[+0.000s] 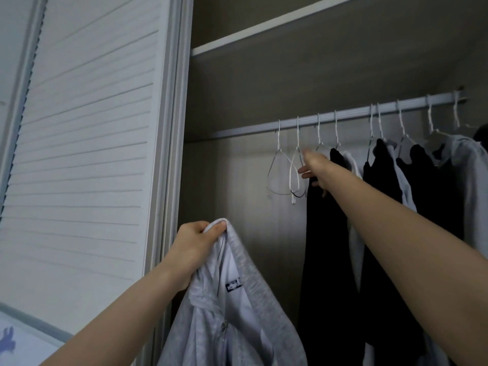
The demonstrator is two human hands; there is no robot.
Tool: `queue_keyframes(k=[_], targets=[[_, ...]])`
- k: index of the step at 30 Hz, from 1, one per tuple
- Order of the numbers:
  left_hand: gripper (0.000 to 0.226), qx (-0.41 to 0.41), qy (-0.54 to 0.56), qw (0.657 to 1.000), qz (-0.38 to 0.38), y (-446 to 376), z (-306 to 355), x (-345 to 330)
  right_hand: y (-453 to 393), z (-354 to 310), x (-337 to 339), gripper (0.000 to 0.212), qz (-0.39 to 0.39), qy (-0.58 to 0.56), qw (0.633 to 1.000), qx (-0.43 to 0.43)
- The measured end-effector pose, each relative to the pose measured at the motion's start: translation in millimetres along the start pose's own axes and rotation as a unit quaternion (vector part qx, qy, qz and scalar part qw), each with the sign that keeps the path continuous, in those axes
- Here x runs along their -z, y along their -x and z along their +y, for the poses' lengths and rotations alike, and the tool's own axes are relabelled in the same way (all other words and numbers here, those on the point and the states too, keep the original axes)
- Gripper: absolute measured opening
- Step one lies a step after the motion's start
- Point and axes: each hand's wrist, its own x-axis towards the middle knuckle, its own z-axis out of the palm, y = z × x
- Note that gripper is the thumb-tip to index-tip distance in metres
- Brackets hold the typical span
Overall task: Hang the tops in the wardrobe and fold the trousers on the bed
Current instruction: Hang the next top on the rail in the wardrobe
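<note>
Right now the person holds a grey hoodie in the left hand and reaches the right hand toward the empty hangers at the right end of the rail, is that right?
Not quite. In the head view the empty hangers hang at the left end of the rail, not the right; the right end carries clothes. The rest holds: the left hand grips the grey hoodie and the right hand reaches toward those hangers.

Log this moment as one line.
left hand: grips grey hoodie | right hand: at empty hanger on rail | hoodie: not yet hung
</note>
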Motion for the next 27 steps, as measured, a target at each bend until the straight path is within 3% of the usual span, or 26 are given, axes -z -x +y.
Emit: queue_keyframes(k=[2, 5, 8, 11, 20, 27], targets=[[0.047, 0.006, 0.000, 1.000, -0.006, 2, -3, 1, -2, -7, -5, 0.058, -0.033, 0.003, 0.999, 0.002], [0.048, 0.005, -0.007, 1.000, -0.017, 6, -6, 1, -4, -14, -13, 0.046, -0.047, 0.017, 0.998, 0.026], [0.050, 0.006, -0.007, 1.000, -0.021, 8, -7, 5, -7, -17, -20, 0.042, -0.023, 0.036, 0.998, 0.043], [0.050, 0.007, -0.005, 1.000, -0.019, 10, -9, 8, -7, -20, -23, 0.025, 0.015, 0.044, 0.998, 0.053], [0.047, 0.017, -0.006, 1.000, -0.023, 21, -2, 10, 5, -38, -3, 0.037, 0.062, -0.027, 0.993, 0.092], [0.046, 0.033, -0.010, 0.999, -0.021, 33, 1, 11, 23, -49, 18, 0.041, 0.044, -0.117, 0.986, 0.107]])
